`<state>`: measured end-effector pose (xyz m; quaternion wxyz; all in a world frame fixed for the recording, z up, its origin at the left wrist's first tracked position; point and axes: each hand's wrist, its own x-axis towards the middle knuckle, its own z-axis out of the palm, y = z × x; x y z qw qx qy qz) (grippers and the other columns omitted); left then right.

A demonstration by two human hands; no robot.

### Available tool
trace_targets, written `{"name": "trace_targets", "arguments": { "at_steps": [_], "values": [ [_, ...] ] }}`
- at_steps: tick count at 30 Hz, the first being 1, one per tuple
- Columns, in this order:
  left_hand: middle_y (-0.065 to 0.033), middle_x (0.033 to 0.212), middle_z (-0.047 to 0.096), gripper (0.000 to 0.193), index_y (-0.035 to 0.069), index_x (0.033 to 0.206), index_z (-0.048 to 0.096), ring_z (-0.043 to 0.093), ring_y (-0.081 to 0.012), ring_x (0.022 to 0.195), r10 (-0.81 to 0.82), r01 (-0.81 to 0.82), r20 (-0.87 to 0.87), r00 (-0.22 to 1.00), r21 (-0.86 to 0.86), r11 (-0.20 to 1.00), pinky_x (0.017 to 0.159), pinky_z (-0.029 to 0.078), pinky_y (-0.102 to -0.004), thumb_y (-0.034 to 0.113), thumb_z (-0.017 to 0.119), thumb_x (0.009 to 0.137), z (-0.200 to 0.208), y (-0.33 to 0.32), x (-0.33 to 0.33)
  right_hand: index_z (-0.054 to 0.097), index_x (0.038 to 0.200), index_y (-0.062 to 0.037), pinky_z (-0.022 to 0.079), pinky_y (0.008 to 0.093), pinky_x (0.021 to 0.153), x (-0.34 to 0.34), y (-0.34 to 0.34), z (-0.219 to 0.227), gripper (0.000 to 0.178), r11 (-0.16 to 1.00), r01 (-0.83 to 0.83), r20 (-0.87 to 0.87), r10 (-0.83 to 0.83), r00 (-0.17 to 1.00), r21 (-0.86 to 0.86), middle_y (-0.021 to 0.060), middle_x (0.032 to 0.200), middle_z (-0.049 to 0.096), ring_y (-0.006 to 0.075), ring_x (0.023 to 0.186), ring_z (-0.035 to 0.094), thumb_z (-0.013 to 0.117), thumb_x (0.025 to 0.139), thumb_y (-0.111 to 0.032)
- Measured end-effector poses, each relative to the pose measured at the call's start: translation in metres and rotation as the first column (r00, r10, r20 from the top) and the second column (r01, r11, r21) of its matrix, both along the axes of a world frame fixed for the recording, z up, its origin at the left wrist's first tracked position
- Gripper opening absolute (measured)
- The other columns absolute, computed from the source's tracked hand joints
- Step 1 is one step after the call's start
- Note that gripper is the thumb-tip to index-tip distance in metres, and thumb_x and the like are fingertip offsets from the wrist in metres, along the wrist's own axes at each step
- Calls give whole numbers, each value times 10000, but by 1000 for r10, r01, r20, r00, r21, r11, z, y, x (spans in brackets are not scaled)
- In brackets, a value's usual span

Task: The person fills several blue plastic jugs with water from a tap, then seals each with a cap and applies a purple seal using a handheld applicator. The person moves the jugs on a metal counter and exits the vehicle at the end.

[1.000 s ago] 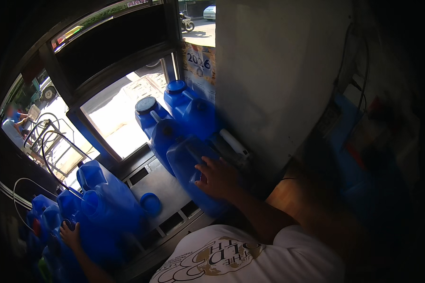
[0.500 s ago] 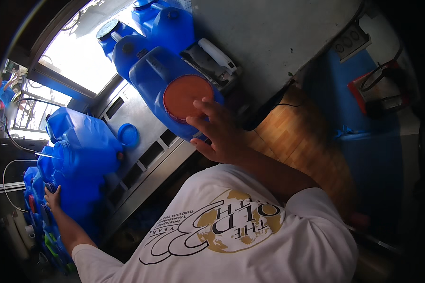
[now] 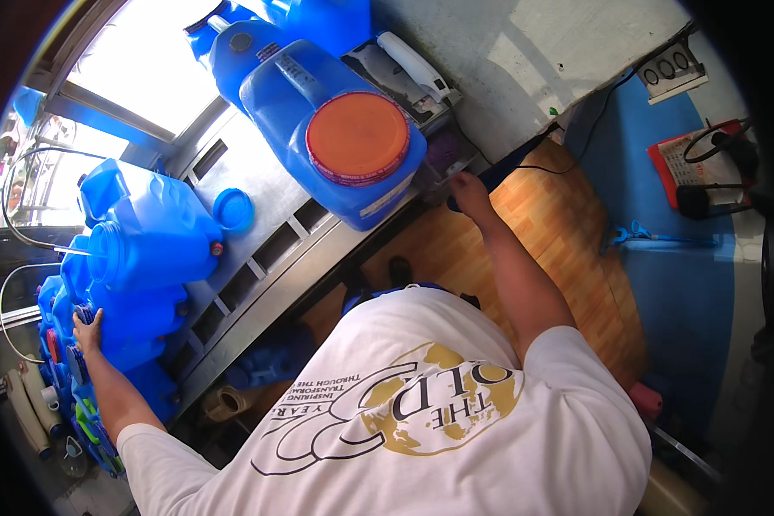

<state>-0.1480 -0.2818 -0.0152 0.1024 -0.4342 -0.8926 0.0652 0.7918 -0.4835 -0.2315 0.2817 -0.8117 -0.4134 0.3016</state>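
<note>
My left grip (image 3: 89, 332) has a dark cap (image 3: 82, 312), probably steadying it; right grip (image 3: 471, 193) by a clear bin (image 3: 445, 159), can't tell if clenched.

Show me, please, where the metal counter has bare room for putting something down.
Bare metal counter shows between the loose blue cap and the orange-lidded container. It is crowded at left, where blue containers stand packed near the left hand.

An orange-lidded blue jug (image 3: 297, 129) rests at the metal worktop's (image 3: 271, 185) near edge; a blue cap (image 3: 234, 211) lies farther left, and other blue jugs (image 3: 159, 224) crowd the left end.
</note>
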Motion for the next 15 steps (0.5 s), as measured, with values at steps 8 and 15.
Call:
{"name": "trace_targets", "arguments": {
  "at_steps": [8, 15],
  "values": [
    [-140, 1587, 309, 1099, 346, 1563, 226, 288, -487, 1421, -22, 22, 0, 1000, -25, 999, 1068, 242, -730, 768, 712, 673, 1, 17, 35, 612, 1278, -95, 492, 436, 974, -7, 51, -2, 451, 926, -68, 96, 35, 995, 372, 227, 1244, 635, 388, 1139, 617, 636, 852, -242],
    [-118, 1573, 330, 1097, 305, 1545, 268, 313, -400, 1438, 7, -9, 97, 995, 16, 1000, 1091, 270, -672, 683, 785, 655, 28, -5, 140, 604, 1284, -120, 506, 463, 932, 19, 41, -47, 433, 915, -392, 419, 318, 850, 99, 206, 1234, 644, 399, 1113, 625, 582, 904, -326]
  ]
}}
